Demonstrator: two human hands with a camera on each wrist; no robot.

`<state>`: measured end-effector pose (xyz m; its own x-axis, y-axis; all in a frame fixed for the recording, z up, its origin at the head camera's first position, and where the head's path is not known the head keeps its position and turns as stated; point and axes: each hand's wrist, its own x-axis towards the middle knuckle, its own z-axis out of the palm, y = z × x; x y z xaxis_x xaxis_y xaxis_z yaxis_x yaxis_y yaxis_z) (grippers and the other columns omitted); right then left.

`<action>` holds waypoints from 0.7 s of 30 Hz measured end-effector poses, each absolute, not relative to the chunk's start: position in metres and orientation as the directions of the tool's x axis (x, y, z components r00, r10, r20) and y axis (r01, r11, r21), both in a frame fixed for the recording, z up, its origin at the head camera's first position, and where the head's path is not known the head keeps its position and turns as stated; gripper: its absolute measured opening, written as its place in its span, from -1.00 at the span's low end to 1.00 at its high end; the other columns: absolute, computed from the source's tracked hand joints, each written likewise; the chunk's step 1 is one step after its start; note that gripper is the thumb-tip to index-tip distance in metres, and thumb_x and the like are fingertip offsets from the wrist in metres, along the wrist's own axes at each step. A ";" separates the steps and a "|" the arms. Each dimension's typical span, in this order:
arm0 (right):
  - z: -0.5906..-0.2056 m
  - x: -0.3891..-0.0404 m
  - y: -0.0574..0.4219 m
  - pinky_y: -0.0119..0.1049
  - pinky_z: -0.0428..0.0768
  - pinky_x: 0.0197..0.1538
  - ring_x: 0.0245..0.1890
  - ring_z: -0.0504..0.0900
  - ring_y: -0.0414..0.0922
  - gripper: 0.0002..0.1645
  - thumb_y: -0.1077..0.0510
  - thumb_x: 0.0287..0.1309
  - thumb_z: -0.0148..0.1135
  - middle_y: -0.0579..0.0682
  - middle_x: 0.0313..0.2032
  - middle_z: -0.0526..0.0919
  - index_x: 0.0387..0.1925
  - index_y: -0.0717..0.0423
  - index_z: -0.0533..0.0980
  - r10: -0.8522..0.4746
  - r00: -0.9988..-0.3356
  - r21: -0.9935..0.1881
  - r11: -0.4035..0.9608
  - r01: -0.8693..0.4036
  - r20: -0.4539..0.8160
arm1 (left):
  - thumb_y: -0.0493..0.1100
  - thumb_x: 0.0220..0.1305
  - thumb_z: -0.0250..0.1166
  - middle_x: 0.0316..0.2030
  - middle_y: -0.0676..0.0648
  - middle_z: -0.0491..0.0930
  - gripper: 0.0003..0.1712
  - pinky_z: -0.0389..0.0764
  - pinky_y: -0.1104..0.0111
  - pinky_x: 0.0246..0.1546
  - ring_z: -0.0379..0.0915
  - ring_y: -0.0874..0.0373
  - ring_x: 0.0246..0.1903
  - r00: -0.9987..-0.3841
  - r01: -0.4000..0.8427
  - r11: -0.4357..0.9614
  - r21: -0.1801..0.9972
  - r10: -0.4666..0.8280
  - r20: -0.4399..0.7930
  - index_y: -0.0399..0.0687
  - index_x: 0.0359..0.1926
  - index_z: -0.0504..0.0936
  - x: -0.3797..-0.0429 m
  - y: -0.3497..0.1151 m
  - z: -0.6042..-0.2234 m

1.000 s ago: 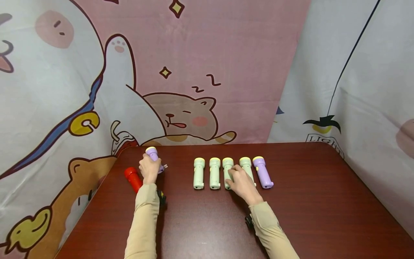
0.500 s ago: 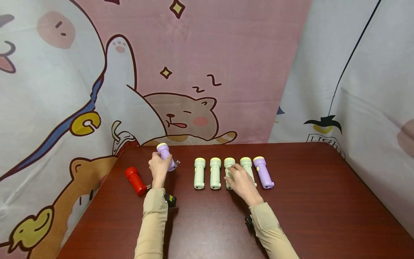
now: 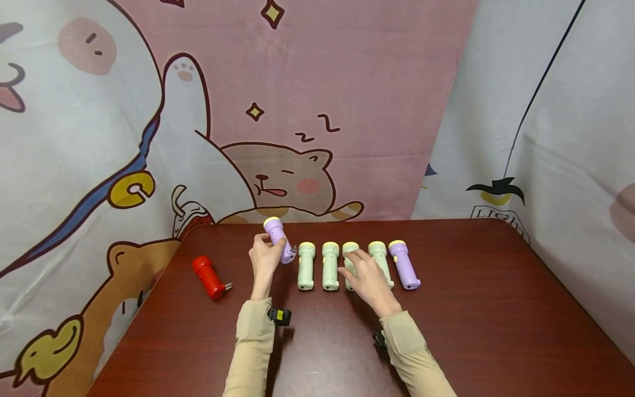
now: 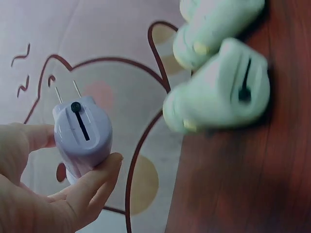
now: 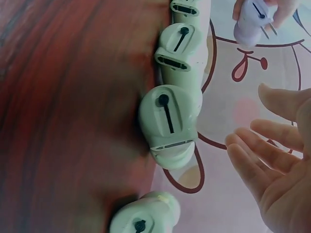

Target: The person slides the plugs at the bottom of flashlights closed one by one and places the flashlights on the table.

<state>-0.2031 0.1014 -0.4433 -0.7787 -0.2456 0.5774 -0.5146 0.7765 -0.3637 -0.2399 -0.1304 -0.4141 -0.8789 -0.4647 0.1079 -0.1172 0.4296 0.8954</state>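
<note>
My left hand (image 3: 265,259) grips a purple flashlight (image 3: 279,236) with a yellow rim, held above the table near the row's left end. Two metal prongs (image 4: 76,89) stick out from its tail in the left wrist view, beside a black slider (image 4: 76,107). Over the third and fourth pale green flashlights hovers my right hand (image 3: 369,280), its fingers extended and holding nothing. In the right wrist view, this hand (image 5: 279,170) is apart from the green flashlight (image 5: 167,119). It partly hides the third green flashlight (image 3: 350,247) in the head view.
Other green flashlights (image 3: 306,267) lie side by side on the brown table (image 3: 322,342). A second purple flashlight (image 3: 404,266) lies at the row's right end. On the left is a red flashlight (image 3: 208,277) with its prongs out. A cartoon-printed cloth (image 3: 377,110) hangs behind.
My left hand has carried the purple flashlight rightward, from near the red flashlight to beside the green row. My right hand has stayed almost in place, its fingers lifting slightly.
</note>
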 end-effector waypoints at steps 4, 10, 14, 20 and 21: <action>-0.439 -0.202 0.098 -0.13 0.62 -0.18 -0.18 0.64 0.02 -0.59 0.14 0.00 0.42 0.11 -0.18 0.64 -0.10 0.25 0.60 -0.253 -0.768 -0.347 0.779 -0.523 0.589 | -0.03 0.08 0.32 -0.16 -0.30 0.68 -0.44 0.58 0.10 -0.12 0.63 -0.12 -0.14 -0.890 -0.108 0.412 0.905 -0.446 0.097 -0.21 0.07 0.46 -0.237 -0.119 -0.412; -0.433 -0.199 0.093 -0.13 0.61 -0.17 -0.19 0.63 0.00 -0.56 0.11 0.00 0.42 0.09 -0.18 0.63 -0.09 0.25 0.59 -0.261 -0.746 -0.324 0.778 -0.539 0.613 | -0.03 0.09 0.32 -0.17 -0.30 0.69 -0.43 0.61 0.14 -0.18 0.64 -0.12 -0.16 -0.908 -0.083 0.373 0.924 -0.411 0.084 -0.20 0.08 0.46 -0.230 -0.102 -0.409; -0.431 -0.197 0.090 -0.15 0.62 -0.20 -0.23 0.64 -0.02 -0.55 0.10 0.01 0.41 0.09 -0.19 0.63 -0.07 0.25 0.59 -0.260 -0.744 -0.330 0.773 -0.542 0.616 | -0.05 0.10 0.32 -0.17 -0.31 0.68 -0.44 0.63 0.21 -0.26 0.65 -0.11 -0.18 -0.921 -0.057 0.348 0.936 -0.380 0.085 -0.22 0.09 0.45 -0.228 -0.094 -0.411; -0.429 -0.195 0.087 -0.16 0.62 -0.20 -0.24 0.65 -0.03 -0.53 0.10 0.01 0.41 0.09 -0.18 0.64 -0.04 0.26 0.58 -0.261 -0.739 -0.339 0.761 -0.553 0.620 | -0.08 0.12 0.31 -0.13 -0.34 0.66 -0.45 0.67 0.25 -0.30 0.66 -0.07 -0.23 -0.938 -0.041 0.249 0.968 -0.342 0.048 -0.22 0.10 0.42 -0.225 -0.085 -0.409; -0.428 -0.195 0.086 -0.16 0.62 -0.20 -0.24 0.65 -0.03 -0.53 0.10 0.01 0.41 0.09 -0.18 0.64 -0.04 0.26 0.58 -0.262 -0.740 -0.342 0.759 -0.555 0.620 | -0.09 0.11 0.32 -0.13 -0.34 0.65 -0.45 0.68 0.23 -0.29 0.65 -0.07 -0.24 -0.941 -0.040 0.232 0.972 -0.336 0.042 -0.22 0.10 0.42 -0.224 -0.084 -0.408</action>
<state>-0.1953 0.0863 -0.4283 -0.7397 -0.2616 0.6200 -0.5548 0.7586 -0.3418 -0.2240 -0.0841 -0.4082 -0.9409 -0.3362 0.0417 -0.0399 0.2321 0.9719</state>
